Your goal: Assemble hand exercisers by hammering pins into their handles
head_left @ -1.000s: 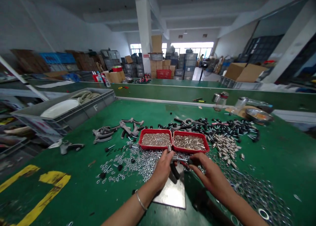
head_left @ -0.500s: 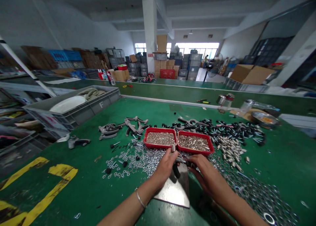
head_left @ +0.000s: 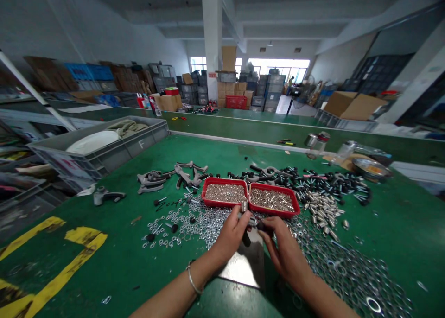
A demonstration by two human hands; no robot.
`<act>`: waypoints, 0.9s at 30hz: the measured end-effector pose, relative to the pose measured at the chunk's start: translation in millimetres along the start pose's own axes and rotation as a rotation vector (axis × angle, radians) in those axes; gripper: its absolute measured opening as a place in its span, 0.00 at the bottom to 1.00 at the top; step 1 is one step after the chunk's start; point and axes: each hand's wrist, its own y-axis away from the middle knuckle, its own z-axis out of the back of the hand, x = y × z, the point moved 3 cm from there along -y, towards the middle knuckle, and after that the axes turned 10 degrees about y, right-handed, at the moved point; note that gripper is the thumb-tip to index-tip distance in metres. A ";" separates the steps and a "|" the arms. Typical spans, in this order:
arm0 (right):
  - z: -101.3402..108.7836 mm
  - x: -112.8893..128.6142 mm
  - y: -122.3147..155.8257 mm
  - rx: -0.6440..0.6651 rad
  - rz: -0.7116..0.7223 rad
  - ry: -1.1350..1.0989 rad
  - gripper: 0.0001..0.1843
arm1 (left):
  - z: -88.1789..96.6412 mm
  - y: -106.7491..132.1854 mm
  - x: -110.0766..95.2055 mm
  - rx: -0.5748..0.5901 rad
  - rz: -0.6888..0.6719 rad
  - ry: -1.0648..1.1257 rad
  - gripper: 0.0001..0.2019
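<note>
In your head view, your left hand (head_left: 231, 237) and right hand (head_left: 283, 248) meet just below two red plastic trays (head_left: 224, 193). Your fingers (head_left: 237, 221) curl narrowly from both sides around a small metal fitting (head_left: 252, 222), with a short silver sleeve (head_left: 244, 206) standing upright at one end and a black rubbery grip (head_left: 246, 238) hanging below. Your fingers hide how these parts join.

A flat, shiny metal plate (head_left: 243, 267) lies under your hands on the smooth green worktop (head_left: 392, 225). Both trays brim with tiny silvery pieces. Small steel nuts (head_left: 194, 223) scatter to your left, and flat round washers (head_left: 347, 271) spread in a glinting drift to your right. Beyond the trays lie black-capped bolts (head_left: 330, 188), ribbed silver sleeves (head_left: 321, 211) and curved grey metal castings (head_left: 156, 181).
</note>
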 end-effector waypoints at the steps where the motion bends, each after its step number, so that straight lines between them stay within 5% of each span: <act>1: 2.2 3.3 -0.6 0.008 0.097 0.081 0.09 | -0.8 0.9 -2.8 0.022 0.026 0.028 0.15; 3: 4.0 6.5 -3.0 0.048 0.139 0.084 0.08 | -1.0 1.9 -7.6 0.048 0.042 0.030 0.14; 9: -21.0 2.0 -6.9 0.302 -0.379 -0.561 0.17 | 9.6 -0.8 0.5 -0.038 -0.061 -0.195 0.12; 13: -31.4 -2.1 -3.9 0.263 -0.408 -0.463 0.21 | 14.1 0.0 9.2 -0.011 -0.108 -0.242 0.11; 16: -37.0 -7.3 0.7 0.468 -0.522 -0.510 0.31 | 15.8 1.6 12.3 0.049 -0.104 -0.195 0.12; 18: -32.2 -10.6 0.0 0.484 -0.462 -0.331 0.33 | 17.9 2.1 16.3 0.058 -0.055 -0.124 0.14; 21: -17.7 -10.0 -2.8 0.218 -0.176 0.134 0.24 | 20.5 3.4 23.5 0.039 0.052 -0.013 0.16; 23: -15.5 -7.7 0.7 0.118 -0.066 0.250 0.24 | 20.4 5.5 25.1 0.030 0.075 -0.005 0.15; 27: -30.0 -9.1 11.8 0.378 -0.212 -0.012 0.33 | 18.1 11.2 21.6 0.044 -0.024 -0.122 0.11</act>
